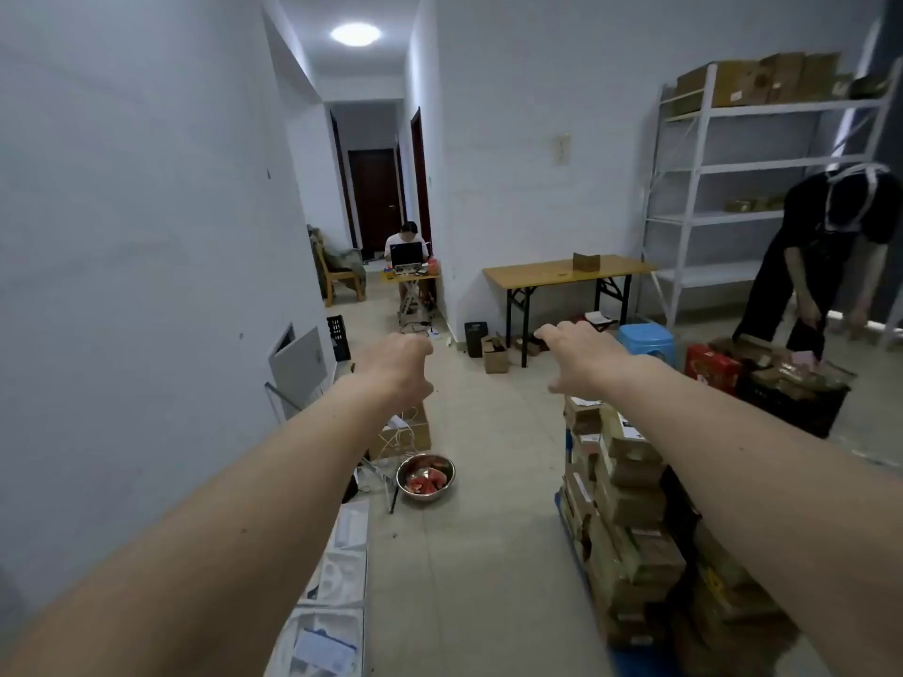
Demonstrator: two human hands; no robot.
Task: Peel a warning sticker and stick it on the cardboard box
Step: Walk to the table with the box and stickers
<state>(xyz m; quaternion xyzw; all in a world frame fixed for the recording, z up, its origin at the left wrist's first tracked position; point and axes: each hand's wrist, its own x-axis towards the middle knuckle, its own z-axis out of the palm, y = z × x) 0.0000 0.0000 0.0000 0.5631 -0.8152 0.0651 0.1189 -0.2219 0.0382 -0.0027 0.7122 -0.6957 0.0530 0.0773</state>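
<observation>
Both arms reach straight ahead at chest height, palms down, and neither holds anything. The left hand [403,366] hangs with its fingers curled loosely downward, not gripping. Below and just beyond it on the floor sit a small open cardboard box [408,434] with cords in it and a steel bowl [426,477] of red slices. The right hand [571,356] is spread loosely, fingers drooping and thumb out to the side. Under its forearm lies a stack of cardboard boxes [623,505], the likely target. No warning sticker shows anywhere in view, so I cannot tell where it is. The step in hand seems to be finding the sticker sheet; it would go best to lower the gaze and both hands toward the stack first.
</observation>
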